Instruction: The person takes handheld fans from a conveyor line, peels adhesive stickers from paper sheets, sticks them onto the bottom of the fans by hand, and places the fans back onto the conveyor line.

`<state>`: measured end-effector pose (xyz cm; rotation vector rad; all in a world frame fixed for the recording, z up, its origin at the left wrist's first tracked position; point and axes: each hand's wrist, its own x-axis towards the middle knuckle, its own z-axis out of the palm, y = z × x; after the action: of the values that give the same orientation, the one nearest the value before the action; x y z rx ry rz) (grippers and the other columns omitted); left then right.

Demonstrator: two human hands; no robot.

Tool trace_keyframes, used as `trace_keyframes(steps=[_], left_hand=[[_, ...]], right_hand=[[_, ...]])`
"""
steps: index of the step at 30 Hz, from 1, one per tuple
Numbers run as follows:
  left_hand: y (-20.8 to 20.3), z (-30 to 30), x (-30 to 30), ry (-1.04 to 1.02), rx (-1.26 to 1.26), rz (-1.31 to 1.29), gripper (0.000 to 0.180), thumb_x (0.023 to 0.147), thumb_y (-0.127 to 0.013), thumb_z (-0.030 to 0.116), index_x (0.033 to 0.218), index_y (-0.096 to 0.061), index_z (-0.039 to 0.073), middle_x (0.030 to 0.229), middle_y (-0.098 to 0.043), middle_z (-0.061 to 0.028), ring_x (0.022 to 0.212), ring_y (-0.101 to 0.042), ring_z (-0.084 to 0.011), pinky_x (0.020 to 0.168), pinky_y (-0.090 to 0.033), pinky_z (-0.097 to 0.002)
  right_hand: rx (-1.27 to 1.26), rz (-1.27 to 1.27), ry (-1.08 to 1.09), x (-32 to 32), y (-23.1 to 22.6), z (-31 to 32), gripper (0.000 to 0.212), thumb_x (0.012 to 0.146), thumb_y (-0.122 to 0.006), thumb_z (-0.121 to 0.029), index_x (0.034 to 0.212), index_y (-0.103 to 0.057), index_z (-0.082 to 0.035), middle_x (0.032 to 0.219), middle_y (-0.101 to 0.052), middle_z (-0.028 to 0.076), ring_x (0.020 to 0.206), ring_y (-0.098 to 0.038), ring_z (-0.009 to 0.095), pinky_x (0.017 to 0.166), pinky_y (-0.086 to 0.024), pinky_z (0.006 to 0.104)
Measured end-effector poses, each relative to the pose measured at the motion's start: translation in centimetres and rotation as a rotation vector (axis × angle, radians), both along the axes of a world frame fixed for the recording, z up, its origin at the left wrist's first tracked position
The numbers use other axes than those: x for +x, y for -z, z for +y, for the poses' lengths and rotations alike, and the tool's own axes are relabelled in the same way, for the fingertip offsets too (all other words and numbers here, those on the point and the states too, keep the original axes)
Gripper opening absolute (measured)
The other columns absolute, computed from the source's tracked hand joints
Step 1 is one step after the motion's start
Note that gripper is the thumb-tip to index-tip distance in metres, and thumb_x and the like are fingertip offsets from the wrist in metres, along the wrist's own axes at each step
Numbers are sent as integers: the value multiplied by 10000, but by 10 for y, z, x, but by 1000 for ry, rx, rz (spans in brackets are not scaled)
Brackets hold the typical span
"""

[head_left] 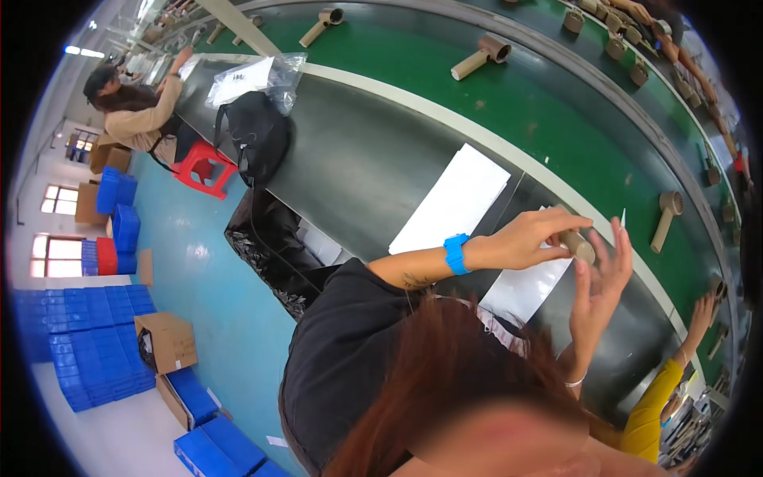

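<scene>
My left hand (520,240), with a blue watch band at the wrist, is closed round a beige tube-shaped part (582,248). The round end of this part faces my right hand, and my fingers cover much of the rest. Close beside it, my right hand (602,298) has its fingers spread, some of them slightly blurred. At its fingertips shows a small white pointed thing (623,216); whether the fingers touch it, I cannot tell. Below my hands, white sheets (520,294) lie on the dark worktable (350,171).
A white paper stack (451,199) and a black backpack (266,137) rest on the table. Beyond it, a green conveyor belt (556,119) carries beige hair dryer bodies (482,57). A co-worker's yellow sleeve (648,409) is at the right. Blue bins (99,338) stand at the left.
</scene>
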<state>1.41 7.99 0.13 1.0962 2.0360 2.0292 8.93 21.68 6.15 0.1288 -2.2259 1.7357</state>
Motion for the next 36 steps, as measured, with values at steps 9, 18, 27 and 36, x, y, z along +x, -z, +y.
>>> trace_keyframes(steps=[9,18,27,36], left_hand=[[-4,-12,7,-8,79,-200,431,802,-580,-116,1212,-540,11,1244,-474,-123,1007,-604,-244,790,-571,-319],[-7,-12,14,63,155,-279,401,821,-592,-95,1208,-517,-24,1250,-482,-158,1020,-603,-274,813,-575,-354],[-7,-10,19,46,225,-271,396,787,-651,-77,1169,-567,-16,1230,-507,-147,1025,-601,-219,791,-569,-288],[-18,-10,25,179,161,-351,451,761,-622,-141,1198,-550,-54,1304,-449,-188,1101,-555,-243,835,-541,-305]], right_hand=[[-51,55,115,8,-6,30,64,862,-571,31,925,-581,30,955,-565,79,869,-536,150,787,-438,247],[-53,-17,-12,7,3,23,123,919,-488,-10,1042,-489,-7,978,-490,65,908,-465,128,806,-373,243],[-173,-29,-9,10,2,15,304,893,-535,15,1166,-406,-26,912,-534,67,936,-534,181,869,-407,302],[-196,-39,8,15,4,11,393,842,-585,61,1155,-360,-11,941,-561,100,896,-587,150,857,-465,325]])
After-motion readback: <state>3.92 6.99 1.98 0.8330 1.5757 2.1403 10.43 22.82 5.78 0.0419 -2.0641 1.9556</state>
